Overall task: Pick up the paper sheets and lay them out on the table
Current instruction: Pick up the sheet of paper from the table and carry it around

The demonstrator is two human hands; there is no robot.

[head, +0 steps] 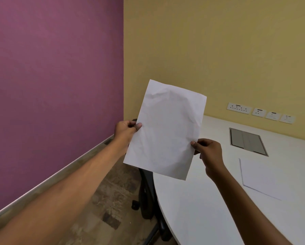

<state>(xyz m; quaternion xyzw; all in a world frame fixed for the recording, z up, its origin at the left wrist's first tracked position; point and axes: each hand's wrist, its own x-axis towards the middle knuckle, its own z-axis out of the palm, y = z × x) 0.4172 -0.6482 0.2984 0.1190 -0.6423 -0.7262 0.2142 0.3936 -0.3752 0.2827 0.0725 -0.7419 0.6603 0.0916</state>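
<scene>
A slightly creased white paper sheet (166, 129) is held up in the air, tilted, above the left edge of the white table (210, 200). My left hand (126, 130) pinches its left edge with the thumb on the front. My right hand (209, 152) pinches its right edge lower down. Another white sheet (259, 177) lies flat on the table at the right.
A grey hatch (248, 141) is set into the tabletop near the yellow wall, below a row of wall sockets (260, 112). A black chair (148, 191) stands at the table's left edge, partly behind the held sheet. A purple wall closes the left side.
</scene>
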